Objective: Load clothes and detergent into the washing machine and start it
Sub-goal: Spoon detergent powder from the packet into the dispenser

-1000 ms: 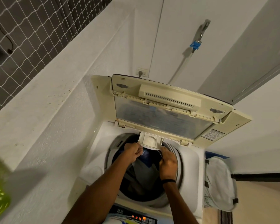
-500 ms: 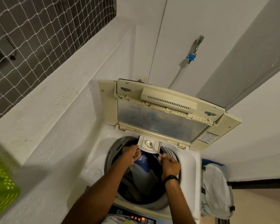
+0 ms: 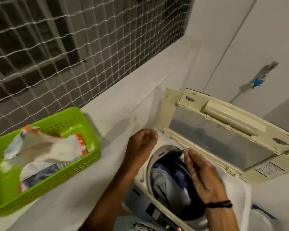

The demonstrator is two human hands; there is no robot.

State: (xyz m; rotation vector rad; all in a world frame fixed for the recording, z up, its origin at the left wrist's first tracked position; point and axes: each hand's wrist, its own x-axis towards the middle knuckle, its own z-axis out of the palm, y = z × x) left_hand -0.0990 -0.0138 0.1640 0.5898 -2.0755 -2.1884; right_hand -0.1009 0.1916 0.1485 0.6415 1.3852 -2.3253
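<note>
The top-loading washing machine [image 3: 237, 185] stands at lower right with its cream lid [image 3: 223, 139] raised. Blue and grey clothes [image 3: 167, 180] fill the drum. My left hand [image 3: 142, 142] hovers over the machine's left rear corner beside the ledge, fingers curled in with nothing visible in them. My right hand [image 3: 202, 174] reaches over the drum and pinches a small pale piece [image 3: 183, 151] at its fingertips; what it is stays unclear. A green basket [image 3: 83, 165] on the ledge at left holds white and orange detergent packets [image 3: 45, 147].
The white ledge [image 3: 115, 105] runs along the left under a netted window [image 3: 73, 47]. The control panel [image 3: 157, 212] with lit indicators sits at the machine's front. A tap with a blue fitting [image 3: 257, 81] is on the back wall. A white laundry bag [image 3: 264, 219] stands at the right.
The view has swung left, bringing the green basket fully into sight. My left hand rose out of the drum toward the ledge. My right hand lifted from the drum's rear rim.
</note>
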